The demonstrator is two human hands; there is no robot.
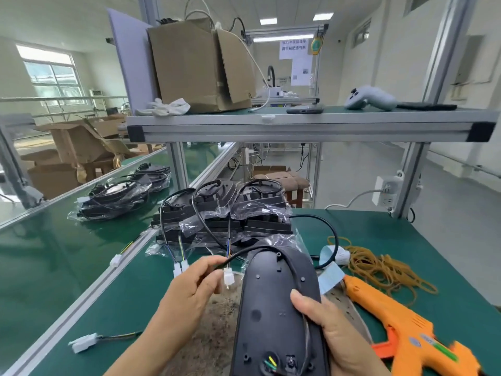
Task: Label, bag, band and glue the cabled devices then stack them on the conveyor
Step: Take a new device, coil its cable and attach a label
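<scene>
- The black device (276, 308) is held back-side up just above the near edge of the green table (406, 234), its narrow end pointing away from the person.
- The right hand (325, 329) grips its right edge, with the thumb pressed flat on the back and the fingers curled underneath.
- A black cable (271, 248) arcs from the device over its far end toward the left.
- The left hand (189, 286) pinches that cable between thumb and forefinger, just above a white plug (228, 278) that dangles from it; the other fingers are loosely curled.
- Just beyond the hands sits a pile of bagged devices (225, 221) in clear plastic, with cables looping out.
- To the right of the held device lie a pale blue label strip (329, 278), a tangle of tan rubber bands (379, 267) and an orange glue gun (401, 329).
- To the left runs the green conveyor (54, 253), carrying more bagged devices (113, 198) in low stacks.
- A loose white connector (82, 344) lies on the conveyor's rail near the person.
- On the shelf (298, 126) overhead are a cardboard box (195, 69), white gloves (168, 107) and a grey controller (371, 99).
</scene>
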